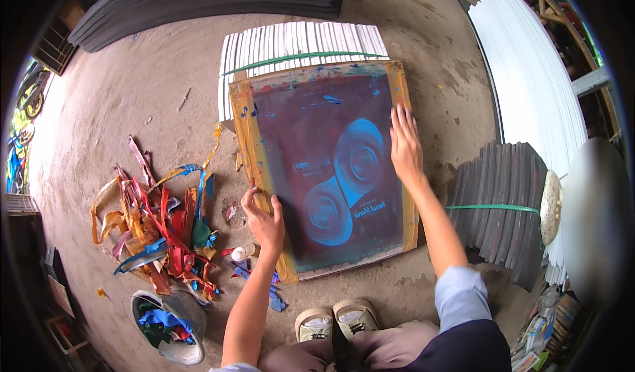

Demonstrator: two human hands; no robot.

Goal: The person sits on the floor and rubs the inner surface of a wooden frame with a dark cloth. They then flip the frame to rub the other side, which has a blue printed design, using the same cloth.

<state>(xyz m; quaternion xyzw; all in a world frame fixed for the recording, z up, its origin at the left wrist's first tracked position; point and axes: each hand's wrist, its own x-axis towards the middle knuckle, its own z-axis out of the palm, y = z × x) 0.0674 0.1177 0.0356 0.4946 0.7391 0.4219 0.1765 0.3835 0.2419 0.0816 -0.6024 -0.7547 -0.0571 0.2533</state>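
A screen-printing frame (324, 107) lies slightly tilted in front of me, its edges covered with stained brown tape. Its dark mesh carries a light blue design of two round shapes and some lettering. My left hand (263, 225) grips the left edge, thumb over the mesh side and fingers at the outer tape. Along the right edge rests my right hand (406, 145), fingers stretched out against the tape. Beyond the far edge shows a stack of white strips (297, 40) bound with green cord, partly hidden by the frame. What lies under the frame is hidden.
A heap of torn coloured tape (165, 220) lies left, near a bucket (192, 352) holding coloured scraps and a small white bottle (243, 252). Grey bundled strips (499, 203) and white sheets (522, 67) stand right. Dark sheets (218, 4) lie far off. My shoes (356, 316) are close by.
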